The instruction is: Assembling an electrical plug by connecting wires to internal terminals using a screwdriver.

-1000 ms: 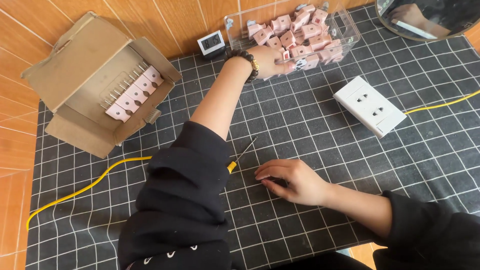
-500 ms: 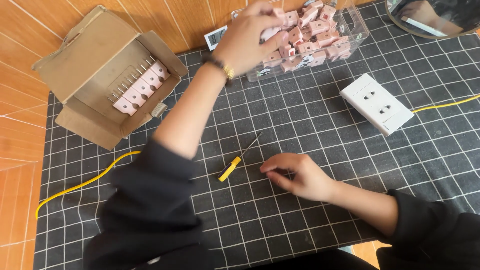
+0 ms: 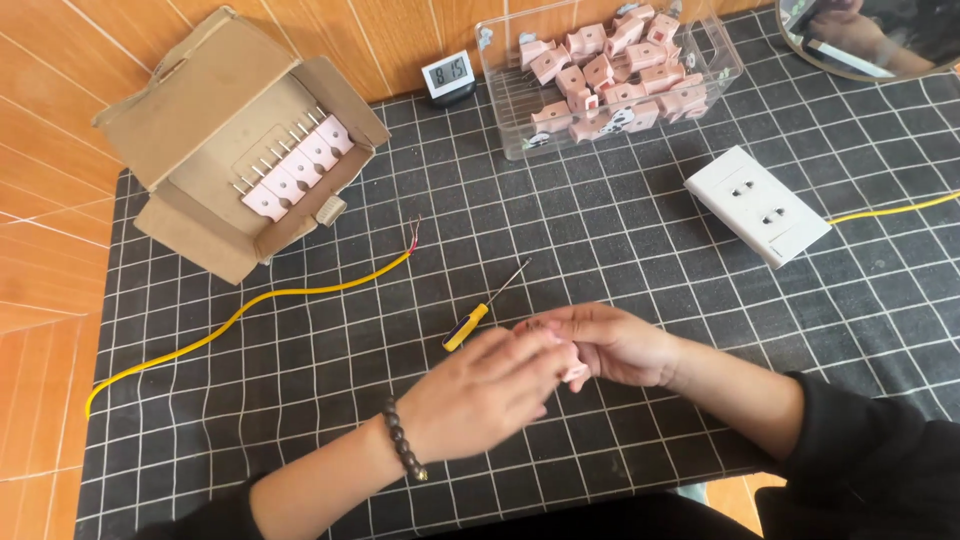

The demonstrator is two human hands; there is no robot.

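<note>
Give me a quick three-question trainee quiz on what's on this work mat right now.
1. True or false: the screwdriver lies on the mat, held by neither hand.
2. Where are the loose pink plugs kept? A) the cardboard box B) the clear plastic bin C) on the white socket
3. What do the left hand and right hand meet over?

Key: 1 true. 2 B. 3 A small pink piece, mostly hidden between the hands; which hand grips it cannot be told.
</note>
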